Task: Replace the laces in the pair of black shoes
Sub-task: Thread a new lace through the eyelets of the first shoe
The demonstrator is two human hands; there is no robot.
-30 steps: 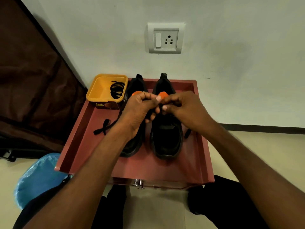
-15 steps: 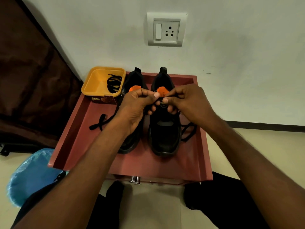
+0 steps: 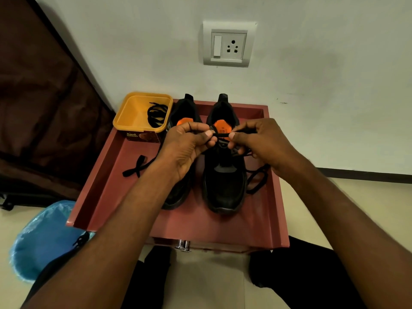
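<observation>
Two black shoes with orange insoles stand side by side on a red tray (image 3: 274, 197), toes toward me. My left hand (image 3: 187, 146) and my right hand (image 3: 263, 143) hover over the right shoe (image 3: 225, 184) near its tongue. Each hand pinches one end of a short stretch of black lace (image 3: 220, 135) held taut between them. More of that lace loops down past the right shoe (image 3: 256, 179). The left shoe (image 3: 185, 112) is mostly hidden behind my left hand and forearm. A loose black lace (image 3: 136, 168) lies on the tray to the left.
A yellow tub (image 3: 131, 114) with a coiled black lace (image 3: 157, 114) sits at the tray's back left corner. A wall with a socket (image 3: 228, 44) rises just behind. A blue plastic bag (image 3: 42, 239) lies on the floor at left, dark fabric (image 3: 40, 103) beyond it.
My hands have drawn slightly apart, stretching the lace straight between the fingertips. The lace loop beside the right shoe has come into fuller view.
</observation>
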